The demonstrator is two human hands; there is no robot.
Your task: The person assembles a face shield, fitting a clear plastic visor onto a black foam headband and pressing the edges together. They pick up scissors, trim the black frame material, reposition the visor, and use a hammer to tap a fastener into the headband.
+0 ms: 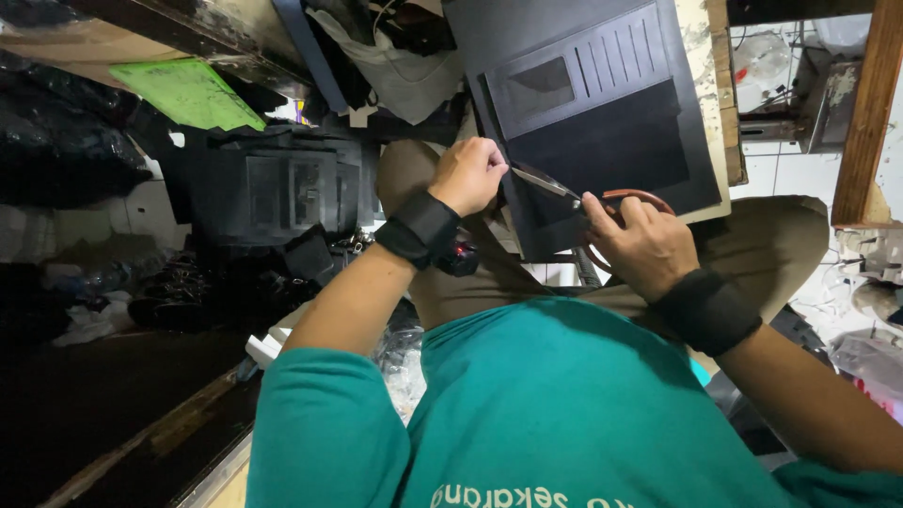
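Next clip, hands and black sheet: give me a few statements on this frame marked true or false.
1. The right hand holds scissors with brown handles. True.
2. The left hand rests flat on the floor. False: it pinches the edge of the black sheet piece.
3. Both wrists wear black bands. True.
4. The person's shirt is red. False: it is teal green.
5. The scissor blades point away from the left hand. False: they point toward it.
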